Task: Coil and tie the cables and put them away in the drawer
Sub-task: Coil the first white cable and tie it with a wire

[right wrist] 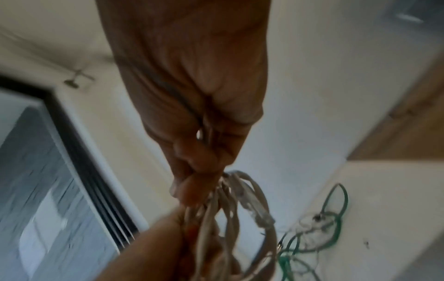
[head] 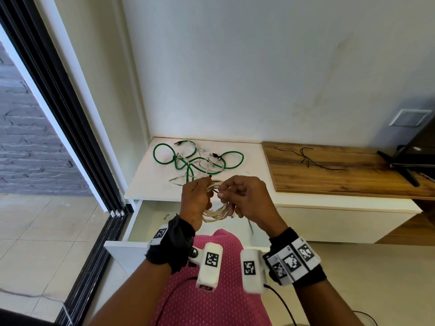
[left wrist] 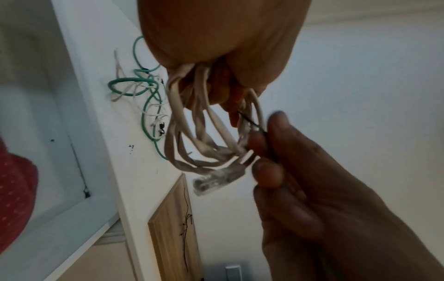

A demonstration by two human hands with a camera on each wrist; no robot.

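Note:
My left hand (head: 196, 196) grips a coiled beige cable (head: 215, 214) in front of my chest, above the open white drawer (head: 150, 222). The coil (left wrist: 204, 136) hangs from my left fingers, its clear plug (left wrist: 216, 179) dangling. My right hand (head: 244, 196) pinches a thin black tie wire (left wrist: 252, 123) beside the coil's top. In the right wrist view the coil (right wrist: 230, 224) runs between both hands. A green cable (head: 200, 158) and thin white cables (head: 204, 165) lie tangled on the white cabinet top (head: 247, 184).
More black tie wires (head: 308, 158) lie on the wooden top (head: 353, 175) to the right. A TV stand foot (head: 400, 165) sits at the far right. A sliding glass door frame (head: 70, 128) runs along the left. A small item lies inside the drawer (head: 166, 217).

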